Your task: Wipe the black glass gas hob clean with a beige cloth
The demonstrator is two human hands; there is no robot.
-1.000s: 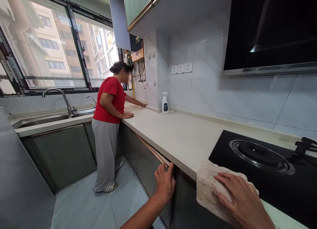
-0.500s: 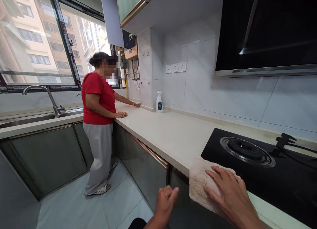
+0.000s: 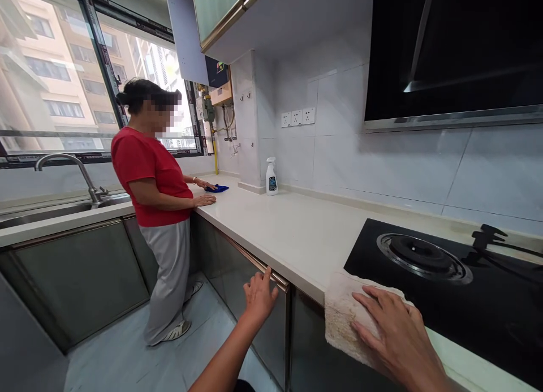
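Note:
My right hand lies spread over a stained, pale cloth, pressing it down. The cloth covers the counter's front edge beside the black gas hob and partly hangs over it; my palm hides some of it. My left hand is empty, index finger stretched out and the others partly curled. It is close to the copper-coloured trim of the cabinet front; whether the fingertip touches it I cannot tell.
A person in a red shirt stands at the far counter, one hand on a blue cloth. A white spray bottle stands by the wall. The pale counter runs between us. A range hood overhangs the hob; a sink is left.
My left hand has risen toward the cabinet trim and its index finger now points out. My right hand stays on the cloth. The other person leans back, drawing a blue cloth into view.

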